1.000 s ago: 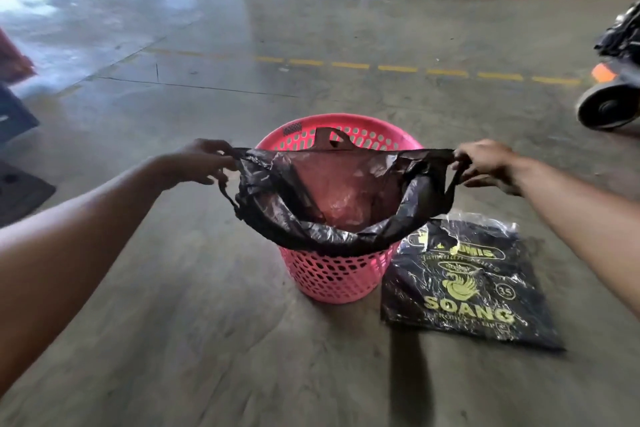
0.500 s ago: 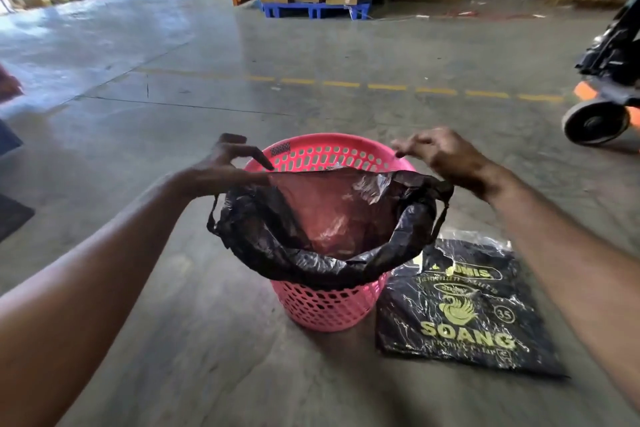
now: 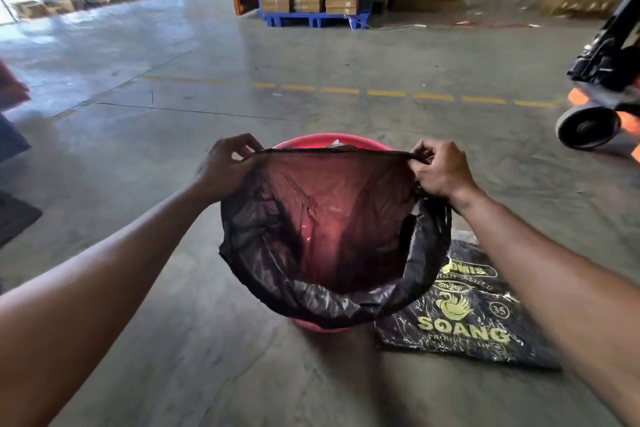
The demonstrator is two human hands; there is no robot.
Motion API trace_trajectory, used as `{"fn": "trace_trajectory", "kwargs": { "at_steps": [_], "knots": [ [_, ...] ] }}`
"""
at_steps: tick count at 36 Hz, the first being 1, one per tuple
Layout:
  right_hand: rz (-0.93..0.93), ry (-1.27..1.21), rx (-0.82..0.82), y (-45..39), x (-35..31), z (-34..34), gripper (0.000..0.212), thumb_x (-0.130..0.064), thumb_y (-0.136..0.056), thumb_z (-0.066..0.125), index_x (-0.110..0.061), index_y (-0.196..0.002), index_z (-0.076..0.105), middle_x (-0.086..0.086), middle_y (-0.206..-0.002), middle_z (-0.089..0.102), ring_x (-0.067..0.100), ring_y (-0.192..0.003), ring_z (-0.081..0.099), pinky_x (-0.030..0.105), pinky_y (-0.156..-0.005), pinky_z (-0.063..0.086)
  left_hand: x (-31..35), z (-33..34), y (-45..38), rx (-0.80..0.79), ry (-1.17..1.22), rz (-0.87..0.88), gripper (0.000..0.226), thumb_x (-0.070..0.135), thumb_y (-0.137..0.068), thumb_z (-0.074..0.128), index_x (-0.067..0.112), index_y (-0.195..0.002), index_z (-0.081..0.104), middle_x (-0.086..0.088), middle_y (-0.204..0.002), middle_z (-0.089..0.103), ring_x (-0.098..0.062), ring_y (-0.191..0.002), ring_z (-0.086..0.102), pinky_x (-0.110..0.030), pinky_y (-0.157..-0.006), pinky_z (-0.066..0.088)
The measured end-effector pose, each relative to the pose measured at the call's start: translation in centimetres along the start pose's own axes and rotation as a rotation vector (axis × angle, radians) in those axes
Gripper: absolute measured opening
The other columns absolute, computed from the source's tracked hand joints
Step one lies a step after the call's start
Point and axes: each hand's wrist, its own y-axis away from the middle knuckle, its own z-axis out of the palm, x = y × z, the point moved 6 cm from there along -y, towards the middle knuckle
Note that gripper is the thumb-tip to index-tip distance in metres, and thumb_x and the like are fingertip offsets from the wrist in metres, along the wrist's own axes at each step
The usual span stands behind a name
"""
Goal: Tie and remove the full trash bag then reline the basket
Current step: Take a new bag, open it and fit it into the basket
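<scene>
A thin black trash bag (image 3: 322, 298) hangs open over a pink plastic basket (image 3: 311, 144) on the concrete floor. My left hand (image 3: 225, 166) pinches the bag's far rim at the left. My right hand (image 3: 440, 170) pinches the same rim at the right, so the edge is stretched taut between them above the basket's far side. The pink basket shows through the thin film. The near part of the bag drapes over the basket's front, hiding most of its wall. A flat black pack of bags (image 3: 464, 315) with yellow "SOANG" print lies on the floor right of the basket.
A pallet jack wheel (image 3: 585, 128) and orange frame stand at the right. Stacked cardboard boxes on a blue pallet (image 3: 311, 19) are far ahead. A dashed yellow line (image 3: 381, 92) crosses the floor. Dark objects (image 3: 14, 215) lie at the left edge. A person sits far off at the left.
Both hands let go of the bag's side handles, reached over the basket, and now grip the far rim, pulling it taut. The view moved closer and more overhead.
</scene>
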Motion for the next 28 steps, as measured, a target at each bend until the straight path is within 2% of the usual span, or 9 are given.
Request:
{"fn": "trace_trajectory", "kwargs": {
  "at_steps": [7, 9, 12, 15, 18, 21, 23, 26, 28],
  "knots": [
    [0.055, -0.065, 0.089, -0.2, -0.6, -0.7, 0.009, -0.023, -0.083, 0.073, -0.015, -0.087, 0.073, 0.005, -0.079, 0.068, 0.028, -0.086, 0.070, 0.025, -0.072, 0.042, 1.9, -0.1, -0.2, 0.056, -0.024, 0.047, 0.024, 0.052, -0.080, 0.063, 0.028, -0.082, 0.062, 0.004, -0.065, 0.062, -0.014, -0.063, 0.055, -0.039, -0.066, 0.051],
    [0.112, -0.080, 0.101, -0.4, -0.4, -0.7, 0.010, -0.027, -0.082, 0.075, -0.017, -0.080, 0.072, 0.005, -0.076, 0.067, 0.029, -0.090, 0.072, 0.025, -0.072, 0.041, 1.3, 0.0, -0.3, 0.061, -0.011, -0.032, 0.031, 0.059, -0.077, 0.065, 0.027, -0.077, 0.064, 0.003, -0.059, 0.060, -0.016, -0.057, 0.051, -0.036, -0.061, 0.045],
    [0.183, -0.102, 0.090, -0.7, 0.0, -0.5, 0.029, -0.033, -0.080, 0.077, -0.016, -0.062, 0.061, 0.006, -0.068, 0.063, 0.028, -0.083, 0.068, 0.025, -0.069, 0.039, 0.7, 0.1, -0.2, 0.061, 0.075, -0.159, 0.043, 0.064, -0.071, 0.068, 0.021, -0.075, 0.069, -0.004, -0.062, 0.068, -0.019, -0.058, 0.056, -0.034, -0.061, 0.043],
    [0.289, -0.163, 0.029, -0.8, 0.2, 0.1, 0.042, -0.041, -0.074, 0.081, -0.014, -0.052, 0.059, 0.005, -0.059, 0.057, 0.022, -0.068, 0.059, 0.027, -0.065, 0.040, 0.4, 0.2, 0.1, 0.064, 0.128, -0.254, 0.037, 0.049, -0.081, 0.072, 0.013, -0.069, 0.073, 0.006, -0.051, 0.061, -0.014, -0.054, 0.053, -0.022, -0.053, 0.040],
    [0.407, -0.318, -0.040, -1.0, 0.8, 1.3, 0.051, -0.051, -0.049, 0.084, -0.018, -0.035, 0.047, -0.002, -0.053, 0.046, 0.019, -0.057, 0.051, 0.031, -0.061, 0.043, -0.4, 0.8, 0.3, 0.031, 0.249, -0.379, 0.030, 0.035, -0.086, 0.074, 0.016, -0.063, 0.075, 0.006, -0.048, 0.065, -0.013, -0.048, 0.058, -0.019, -0.050, 0.046],
    [0.460, -0.397, -0.112, -1.2, 1.3, 2.3, 0.035, -0.043, -0.052, 0.085, -0.021, -0.049, 0.059, -0.001, -0.064, 0.059, 0.018, -0.066, 0.060, 0.032, -0.067, 0.049, -1.5, 1.5, 0.1, 0.001, 0.310, -0.482, 0.041, 0.033, -0.083, 0.075, 0.017, -0.046, 0.070, 0.004, -0.044, 0.061, -0.014, -0.043, 0.056, -0.022, -0.052, 0.046],
    [0.474, -0.378, -0.079, -1.6, 1.7, 2.3, 0.035, -0.041, -0.052, 0.085, -0.016, -0.053, 0.060, -0.002, -0.067, 0.064, 0.016, -0.067, 0.063, 0.030, -0.067, 0.050, -2.0, 2.0, 0.0, -0.048, 0.344, -0.513, 0.045, 0.035, -0.085, 0.075, 0.017, -0.043, 0.069, 0.004, -0.044, 0.061, -0.012, -0.042, 0.056, -0.024, -0.056, 0.045],
    [0.546, -0.482, -0.091, -2.0, 2.8, 3.1, 0.034, -0.035, -0.041, 0.088, -0.013, -0.055, 0.067, -0.001, -0.069, 0.072, 0.017, -0.066, 0.069, 0.032, -0.068, 0.057, -1.9, 2.6, 0.3, -0.131, 0.437, -0.542, 0.028, 0.035, -0.087, 0.076, 0.009, -0.077, 0.076, -0.004, -0.064, 0.072, -0.015, -0.052, 0.064, -0.030, -0.065, 0.054],
    [0.593, -0.624, -0.204, -2.1, 3.2, 4.2, 0.045, -0.025, -0.043, 0.088, -0.005, -0.083, 0.079, 0.008, -0.080, 0.077, 0.023, -0.067, 0.073, 0.036, -0.065, 0.061, -2.2, 3.5, 0.6, -0.238, 0.522, -0.598, 0.030, 0.034, -0.088, 0.075, 0.004, -0.087, 0.072, -0.011, -0.083, 0.073, -0.018, -0.059, 0.070, -0.034, -0.070, 0.059]
  ]
}}
